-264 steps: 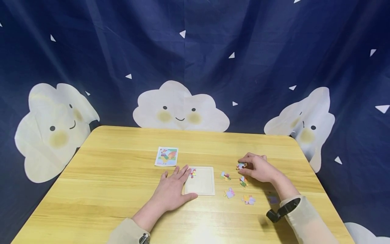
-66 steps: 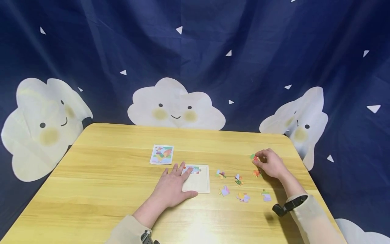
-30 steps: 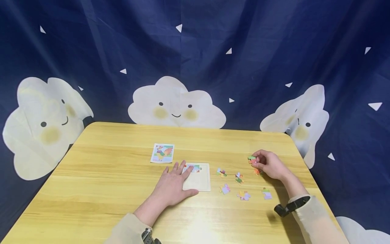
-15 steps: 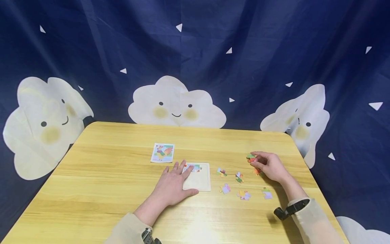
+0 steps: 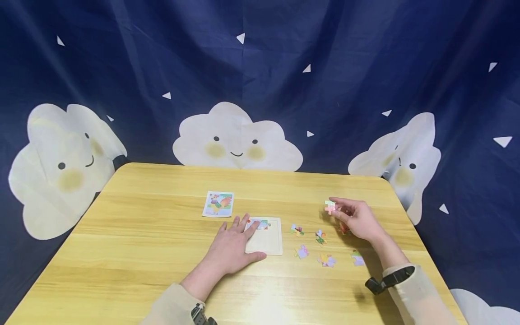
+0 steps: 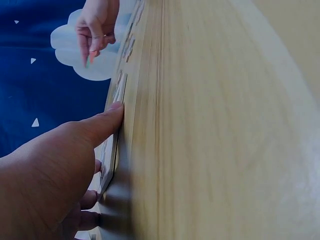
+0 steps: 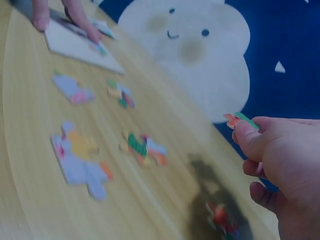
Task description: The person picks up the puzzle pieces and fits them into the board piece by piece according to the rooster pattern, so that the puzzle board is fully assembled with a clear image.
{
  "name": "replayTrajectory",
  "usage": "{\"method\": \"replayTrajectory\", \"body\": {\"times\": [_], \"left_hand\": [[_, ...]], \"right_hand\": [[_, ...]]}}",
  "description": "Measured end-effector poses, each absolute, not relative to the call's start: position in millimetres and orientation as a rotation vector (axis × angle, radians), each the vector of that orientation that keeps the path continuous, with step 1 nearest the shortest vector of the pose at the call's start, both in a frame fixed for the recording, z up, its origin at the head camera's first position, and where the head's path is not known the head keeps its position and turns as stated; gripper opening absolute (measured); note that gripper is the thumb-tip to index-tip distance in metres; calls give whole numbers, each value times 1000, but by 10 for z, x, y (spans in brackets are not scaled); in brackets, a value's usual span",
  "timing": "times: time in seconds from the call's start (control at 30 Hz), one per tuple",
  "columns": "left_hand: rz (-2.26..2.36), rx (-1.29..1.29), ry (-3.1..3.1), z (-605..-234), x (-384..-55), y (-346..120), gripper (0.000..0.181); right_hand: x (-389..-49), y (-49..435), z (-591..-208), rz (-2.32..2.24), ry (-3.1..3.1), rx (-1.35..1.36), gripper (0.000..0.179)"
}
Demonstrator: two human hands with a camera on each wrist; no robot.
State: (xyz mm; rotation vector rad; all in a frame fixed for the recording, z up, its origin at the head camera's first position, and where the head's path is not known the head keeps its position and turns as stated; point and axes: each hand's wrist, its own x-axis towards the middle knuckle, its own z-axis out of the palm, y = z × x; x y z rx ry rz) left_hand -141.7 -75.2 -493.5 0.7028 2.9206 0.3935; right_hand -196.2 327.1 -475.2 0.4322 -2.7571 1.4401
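In the head view my right hand [image 5: 360, 220] pinches a green-and-red jigsaw puzzle piece [image 5: 330, 207] between thumb and fingers, above the far right of the table. The right wrist view shows the same piece [image 7: 239, 121] raised off the wood, at the fingertips. My left hand [image 5: 229, 250] rests on the left edge of a pale puzzle tray [image 5: 269, 243], its fingers spread and the thumb at the near edge. A few joined pieces [image 5: 263, 224] lie along the tray's top, partly hidden by the left fingers. An orange-red piece [image 5: 343, 228] lies under my right hand.
Several loose pieces lie right of the tray, among them a lilac-pink one [image 5: 302, 252], a yellow-lilac one [image 5: 327, 260] and a green-lilac one [image 5: 358, 258]. A picture card [image 5: 218, 204] showing a bird lies behind the tray. A dark blue curtain [image 5: 268, 81] hangs behind the table.
Compared with 8.8 seconds ago, more pieces sit along the tray's top. My right hand has picked up the green-and-red piece and lifted it leftward. My left hand has stayed on the tray.
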Motion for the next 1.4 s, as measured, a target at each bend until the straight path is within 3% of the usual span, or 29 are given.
{"method": "replayTrajectory", "body": {"times": [0.5, 1.4], "left_hand": [[383, 689, 2906, -4961, -1425, -744, 98], [364, 687, 2919, -4928, -1427, -747, 98]], "right_hand": [[-1902, 2679, -4691, 1494, -2724, 590, 36], [-1903, 1913, -4949, 1403, -2835, 832, 37]]}}
